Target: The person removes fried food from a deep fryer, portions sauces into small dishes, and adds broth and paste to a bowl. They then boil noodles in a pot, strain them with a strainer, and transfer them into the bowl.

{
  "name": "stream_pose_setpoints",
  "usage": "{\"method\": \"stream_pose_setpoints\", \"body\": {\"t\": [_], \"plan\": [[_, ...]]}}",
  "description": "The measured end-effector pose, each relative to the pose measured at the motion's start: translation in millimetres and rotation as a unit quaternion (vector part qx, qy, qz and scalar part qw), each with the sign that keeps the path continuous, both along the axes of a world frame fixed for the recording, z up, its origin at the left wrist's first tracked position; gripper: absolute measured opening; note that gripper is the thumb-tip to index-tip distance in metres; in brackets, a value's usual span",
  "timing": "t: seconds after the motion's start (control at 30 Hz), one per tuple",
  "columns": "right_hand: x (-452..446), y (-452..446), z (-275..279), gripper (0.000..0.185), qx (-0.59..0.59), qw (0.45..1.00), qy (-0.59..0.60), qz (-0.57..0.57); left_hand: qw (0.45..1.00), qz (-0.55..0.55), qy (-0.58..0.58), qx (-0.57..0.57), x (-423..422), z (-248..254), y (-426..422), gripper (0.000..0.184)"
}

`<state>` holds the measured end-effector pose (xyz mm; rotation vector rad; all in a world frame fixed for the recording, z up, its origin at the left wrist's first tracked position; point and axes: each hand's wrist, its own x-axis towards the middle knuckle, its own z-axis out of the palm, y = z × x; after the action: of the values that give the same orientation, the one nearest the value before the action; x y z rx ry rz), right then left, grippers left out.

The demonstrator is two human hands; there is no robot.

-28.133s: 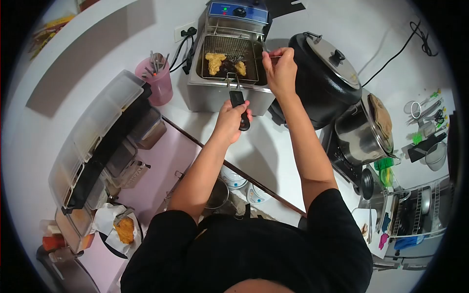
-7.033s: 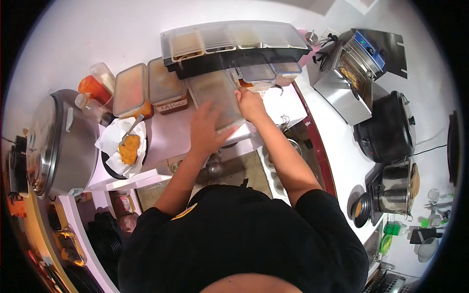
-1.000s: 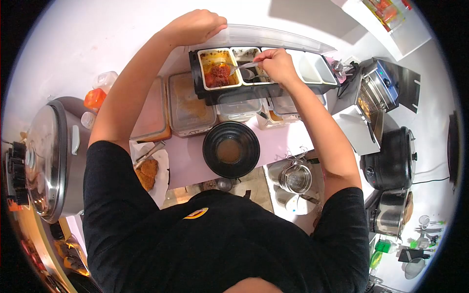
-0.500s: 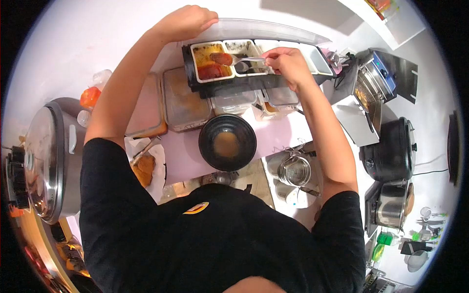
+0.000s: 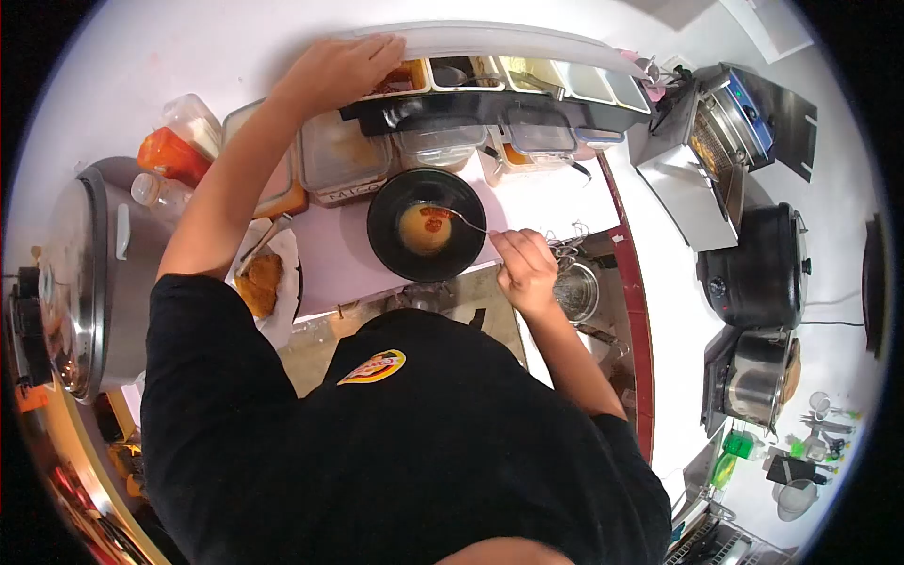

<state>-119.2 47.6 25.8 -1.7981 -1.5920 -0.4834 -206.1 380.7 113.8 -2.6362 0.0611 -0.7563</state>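
My right hand (image 5: 525,268) pinches the handle of a metal spoon (image 5: 469,224) at the right side of a black bowl (image 5: 384,200). The spoon's head, with red-brown sauce (image 5: 433,221) on it, is over or in the cloudy tan liquid (image 5: 414,243) in the bowl; whether it touches cannot be told. At the upper left, my left hand (image 5: 344,71) grips the left end of a clear lid (image 5: 499,40). This lid is raised over a black condiment holder (image 5: 424,111) with several white tubs. One tub holds red-orange sauce (image 5: 403,78); another has dark contents.
Lidded plastic containers (image 5: 344,155) stand behind the bowl. A browned piece of food (image 5: 259,285) lies on a plate at left, beside a large steel pot (image 5: 141,254). Metal strainers (image 5: 576,292) hang at right. A fryer (image 5: 692,179) and a black cooker (image 5: 753,278) stand farther right.
My right hand has carried the spoon of sauce from the condiment tubs down to the bowl. My left hand stays at the lid, which now sits lower over the tubs.
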Motion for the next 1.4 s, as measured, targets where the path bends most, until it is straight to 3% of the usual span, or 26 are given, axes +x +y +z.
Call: {"method": "stream_pose_setpoints", "body": {"t": [0.17,0.43,0.53,0.57,0.63,0.67,0.8,0.97,1.1,1.13,1.3,1.37,1.4], "plan": [[-5,-4,-9,0.04,0.101,0.995,-0.012,0.006,0.998,-0.016,-0.046,0.047,1,-14,2,0.037],[-12,-6,-37,0.035,0.062,0.998,-0.029,-0.014,0.996,-0.035,-0.063,0.062,-5,-17,-5,0.039],[-8,-3,-36,0.03,0.062,0.985,0.131,-0.09,0.994,-0.043,-0.079,0.056,-4,-16,-3,0.04],[-7,-2,-32,0.03,0.064,0.985,0.132,-0.089,0.995,-0.045,-0.081,0.032,-5,-15,-5,0.04],[-1,-1,-25,0.017,-0.006,0.88,0.447,-0.159,0.995,-0.05,-0.08,0.026,-5,-13,-5,0.04],[6,-2,-21,0.01,-0.027,0.847,0.511,-0.145,0.995,-0.053,-0.079,0.018,-4,-12,-4,0.04],[16,11,16,0.014,0.011,0.777,0.624,-0.079,0.996,-0.047,-0.072,0.019,-4,-11,0,0.041],[20,75,63,0.012,0.079,0.873,0.48,-0.045,0.999,-0.026,-0.005,-0.018,-3,4,3,0.041],[10,135,85,0.014,0.091,0.966,0.217,-0.106,0.998,-0.035,0.005,-0.049,-5,16,2,0.04],[12,152,79,0.015,0.145,0.976,0.144,-0.072,0.998,-0.043,0.017,-0.05,-6,15,1,0.04],[-1,171,67,0.019,0.027,0.991,0.108,-0.069,0.996,-0.085,-0.007,0.026,-8,-8,-11,0.04],[-8,150,67,0.022,0.057,0.993,0.091,-0.053,0.997,-0.073,-0.011,0.019,-14,-13,-17,0.04],[-10,138,60,0.022,0.126,0.985,0.113,-0.041,0.996,-0.083,-0.015,0.024,-16,-16,-19,0.04]]}}
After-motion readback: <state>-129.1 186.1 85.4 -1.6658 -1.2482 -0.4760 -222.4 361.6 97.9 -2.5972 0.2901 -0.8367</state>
